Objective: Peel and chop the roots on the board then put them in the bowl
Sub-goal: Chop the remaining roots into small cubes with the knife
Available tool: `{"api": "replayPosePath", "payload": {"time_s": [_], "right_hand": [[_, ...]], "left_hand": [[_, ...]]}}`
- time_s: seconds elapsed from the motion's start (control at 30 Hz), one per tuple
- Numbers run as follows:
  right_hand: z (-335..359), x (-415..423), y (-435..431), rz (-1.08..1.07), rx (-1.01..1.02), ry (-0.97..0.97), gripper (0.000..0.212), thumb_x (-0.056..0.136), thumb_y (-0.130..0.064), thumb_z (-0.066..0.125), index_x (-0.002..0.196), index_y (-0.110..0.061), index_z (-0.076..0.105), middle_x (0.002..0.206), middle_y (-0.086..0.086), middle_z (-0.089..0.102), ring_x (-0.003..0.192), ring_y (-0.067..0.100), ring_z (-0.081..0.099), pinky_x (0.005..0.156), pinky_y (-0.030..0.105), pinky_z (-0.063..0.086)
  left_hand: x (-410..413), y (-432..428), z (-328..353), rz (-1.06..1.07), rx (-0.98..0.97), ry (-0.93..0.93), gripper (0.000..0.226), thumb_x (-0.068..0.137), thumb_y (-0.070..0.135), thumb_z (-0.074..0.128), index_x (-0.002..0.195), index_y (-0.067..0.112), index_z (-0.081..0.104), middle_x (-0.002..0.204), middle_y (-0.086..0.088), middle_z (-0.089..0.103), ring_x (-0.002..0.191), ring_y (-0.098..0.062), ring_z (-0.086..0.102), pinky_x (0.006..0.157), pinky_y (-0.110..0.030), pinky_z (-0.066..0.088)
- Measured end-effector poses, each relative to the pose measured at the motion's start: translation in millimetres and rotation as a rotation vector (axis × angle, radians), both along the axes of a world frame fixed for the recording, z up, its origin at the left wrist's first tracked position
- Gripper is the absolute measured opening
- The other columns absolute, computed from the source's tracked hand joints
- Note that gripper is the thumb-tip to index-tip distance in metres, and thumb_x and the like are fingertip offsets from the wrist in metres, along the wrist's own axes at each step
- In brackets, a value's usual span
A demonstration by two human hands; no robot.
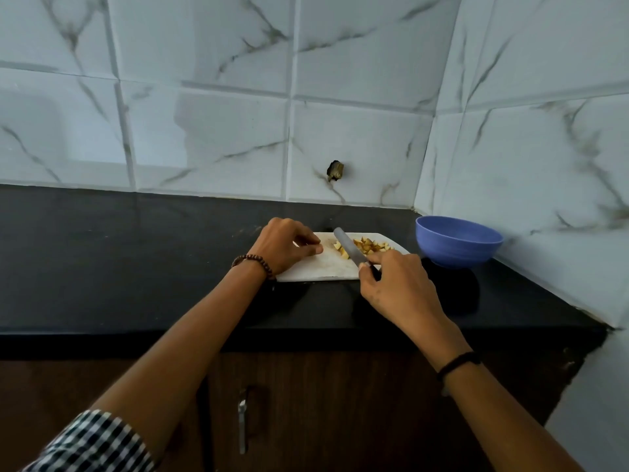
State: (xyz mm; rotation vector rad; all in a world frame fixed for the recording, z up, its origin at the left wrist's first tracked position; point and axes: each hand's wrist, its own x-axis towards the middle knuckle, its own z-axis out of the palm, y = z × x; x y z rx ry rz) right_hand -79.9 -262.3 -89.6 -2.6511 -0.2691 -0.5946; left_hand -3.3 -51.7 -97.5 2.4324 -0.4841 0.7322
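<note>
A white cutting board (326, 267) lies on the black counter. Several yellow-brown chopped root pieces (371, 246) sit in a heap on its far right part, with a few more pieces (341, 251) just left of the blade. My right hand (394, 284) grips the handle of a knife (349, 248) whose grey blade lies across the board, pointing away from me. My left hand (289, 245) rests on the board's left end, fingers curled, fingertips pinched near the board surface; whether it holds a piece is hidden. A blue bowl (457, 240) stands to the right of the board.
The black counter (136, 260) runs to the left and ends at tiled walls behind and on the right. A dark hole (335, 171) marks the back wall. Below the counter edge is a wooden cabinet door with a metal handle (242, 424).
</note>
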Motion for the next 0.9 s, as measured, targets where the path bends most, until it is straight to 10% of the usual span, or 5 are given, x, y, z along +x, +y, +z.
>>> {"api": "replayPosePath", "payload": {"time_s": [0.17, 0.47, 0.9], "right_hand": [[-2.4, 1.9, -0.6, 0.020, 0.018, -0.004, 0.033, 0.099, -0.038, 0.052, 0.126, -0.021, 0.063, 0.088, -0.002, 0.060, 0.082, 0.013, 0.059, 0.062, 0.028, 0.048], [-4.1, -0.4, 1.9, 0.034, 0.050, -0.033, 0.039, 0.098, -0.038, 0.052, 0.132, -0.022, 0.061, 0.092, -0.002, 0.060, 0.094, 0.018, 0.061, 0.073, 0.038, 0.056], [-4.3, 0.6, -3.1, 0.038, 0.052, -0.040, 0.039, 0.098, -0.039, 0.053, 0.133, -0.023, 0.061, 0.104, 0.002, 0.066, 0.090, 0.012, 0.059, 0.061, 0.026, 0.048]], "left_hand": [[-0.3, -2.7, 2.8, -0.060, -0.041, 0.108, 0.027, 0.083, 0.045, 0.070, 0.093, 0.021, 0.078, 0.094, 0.010, 0.074, 0.087, 0.001, 0.064, 0.081, -0.011, 0.044], [6.8, 5.4, -1.1, 0.019, 0.063, 0.170, 0.017, 0.088, 0.046, 0.063, 0.101, 0.040, 0.072, 0.098, 0.023, 0.066, 0.095, -0.003, 0.058, 0.103, -0.045, 0.036], [2.4, -2.5, -0.3, -0.036, 0.109, 0.163, 0.017, 0.085, 0.054, 0.062, 0.093, 0.042, 0.071, 0.115, 0.023, 0.062, 0.122, -0.004, 0.038, 0.097, -0.038, 0.014]]}}
